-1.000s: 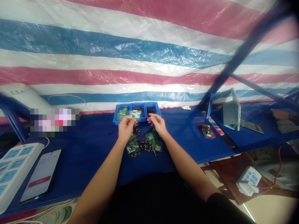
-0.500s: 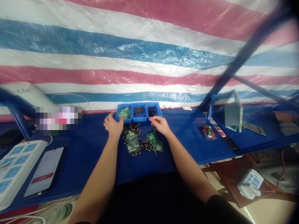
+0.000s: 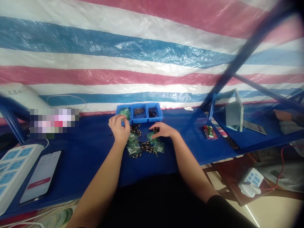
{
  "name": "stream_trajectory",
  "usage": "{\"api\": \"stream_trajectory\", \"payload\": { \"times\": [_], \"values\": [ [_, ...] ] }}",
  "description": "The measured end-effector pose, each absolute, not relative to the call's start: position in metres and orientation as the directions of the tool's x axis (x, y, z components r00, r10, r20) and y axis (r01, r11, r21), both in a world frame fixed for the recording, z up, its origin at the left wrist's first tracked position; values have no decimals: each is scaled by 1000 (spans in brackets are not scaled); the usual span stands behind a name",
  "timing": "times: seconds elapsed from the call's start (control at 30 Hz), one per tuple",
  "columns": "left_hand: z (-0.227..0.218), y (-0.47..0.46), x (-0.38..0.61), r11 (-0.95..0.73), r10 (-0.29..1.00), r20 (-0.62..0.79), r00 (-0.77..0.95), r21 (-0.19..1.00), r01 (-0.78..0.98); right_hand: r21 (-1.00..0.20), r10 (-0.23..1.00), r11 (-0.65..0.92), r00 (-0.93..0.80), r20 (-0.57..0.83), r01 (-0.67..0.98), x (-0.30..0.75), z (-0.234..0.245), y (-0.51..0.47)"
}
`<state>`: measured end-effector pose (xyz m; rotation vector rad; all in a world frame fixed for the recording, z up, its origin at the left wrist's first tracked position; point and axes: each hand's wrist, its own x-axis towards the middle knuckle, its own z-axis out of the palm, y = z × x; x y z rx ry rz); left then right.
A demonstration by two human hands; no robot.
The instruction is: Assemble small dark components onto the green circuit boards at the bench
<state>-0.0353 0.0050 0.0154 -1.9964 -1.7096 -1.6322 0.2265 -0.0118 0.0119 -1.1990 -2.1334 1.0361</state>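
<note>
My left hand (image 3: 119, 129) is at the front of the left blue bin (image 3: 130, 122), its fingers loosely bent and thumb apart; its fingertips are partly hidden. Green plastic packets (image 3: 124, 112) lie in that bin. Small dark screw-like parts (image 3: 139, 111) fill the middle bin (image 3: 140, 120), and black parts (image 3: 153, 112) lie in the right bin (image 3: 155, 119). My right hand (image 3: 163, 129) hovers open over a green packet (image 3: 150, 136), thumb and forefinger apart. Between my forearms lie mixed brass-and-black screws (image 3: 146, 147) and clear green packets with pale pieces (image 3: 133, 149).
A phone (image 3: 41, 175) and a white power strip (image 3: 20, 171) lie at the left. To the right are a small red-and-green box (image 3: 210, 132), a blue frame post (image 3: 212, 106) and a propped tablet (image 3: 237, 110). Striped sheeting (image 3: 142, 76) hangs behind the table (image 3: 194, 142).
My right hand has drawn back from the right bin toward the pile, and its fingers have spread. My left hand has shifted right and slightly nearer, to the left bin's front edge.
</note>
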Motion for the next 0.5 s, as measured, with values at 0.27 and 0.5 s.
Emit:
{"api": "stream_trajectory", "payload": {
  "times": [0.27, 0.5],
  "values": [
    [11, 2, -28, -432, 714, 693, -99, 548, 716, -713, 917, 351, -378, 129, 607, 208, 0, -8],
    [8, 1, -23, -497, 750, 661, 21, 542, 678, -729, 911, 383, -362, 197, 567, 195, -7, -9]
  ]
}}
